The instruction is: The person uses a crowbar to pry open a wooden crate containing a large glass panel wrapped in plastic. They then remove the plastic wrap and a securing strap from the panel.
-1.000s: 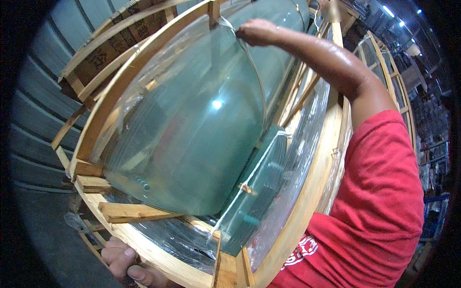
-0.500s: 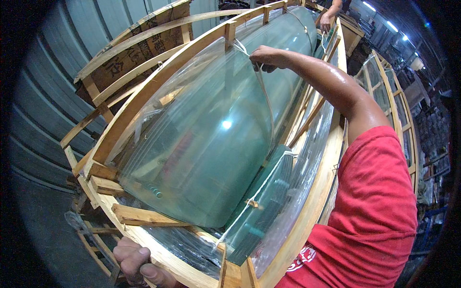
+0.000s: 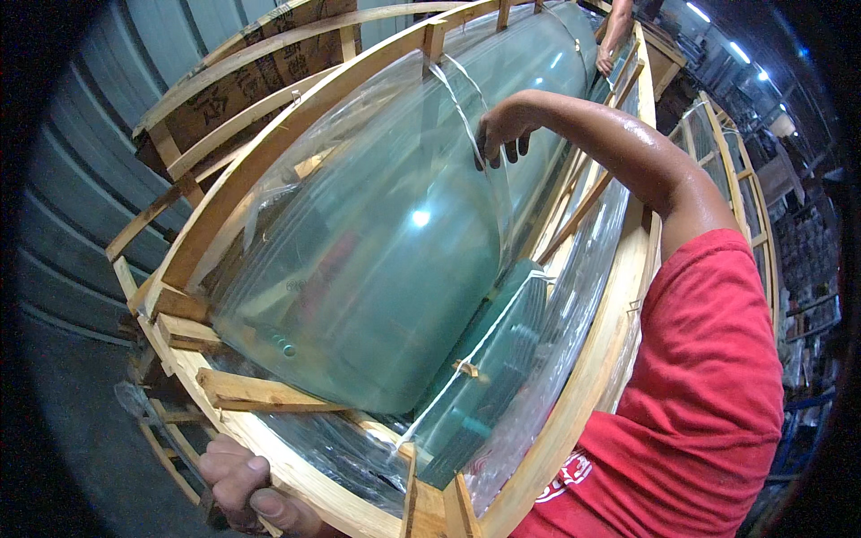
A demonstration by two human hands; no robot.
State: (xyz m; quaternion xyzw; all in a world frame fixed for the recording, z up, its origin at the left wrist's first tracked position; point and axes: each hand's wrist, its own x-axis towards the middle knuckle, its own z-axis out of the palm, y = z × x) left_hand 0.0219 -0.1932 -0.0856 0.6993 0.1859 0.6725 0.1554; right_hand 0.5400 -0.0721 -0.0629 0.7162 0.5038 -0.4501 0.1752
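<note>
Your left hand [image 3: 247, 484] is closed around the near wooden rail [image 3: 273, 455] at the lower left, thumb and fingers on either side of it. Your right hand [image 3: 507, 125] hangs over the white cord [image 3: 455, 97], fingers pointing down and loosely bent; whether they are clamped on it cannot be told. The large curved glass [image 3: 377, 269] stands inside the wooden frame, leaning, with the cord running across its face from an upright post [image 3: 433, 43] on the far rail. Beside it, a narrower green glass bundle [image 3: 498, 350] carries a second tie [image 3: 484, 339]. Risk noted: the cord strands appear slack and splayed near your right hand, so, in my judgement, the curved glass could shift if the frame were tipped or knocked with that line loose. A hard pull on one side could also load the glass edge where the cord bends over it and chip it. Your left fingers could be pinched should the frame move against something beneath. A co-worker's hand [image 3: 608, 58] is at the far end; uncoordinated pulls from both ends could drag the glass askew. The clear film [image 3: 552, 327] along the right side could snag a strand.
</note>
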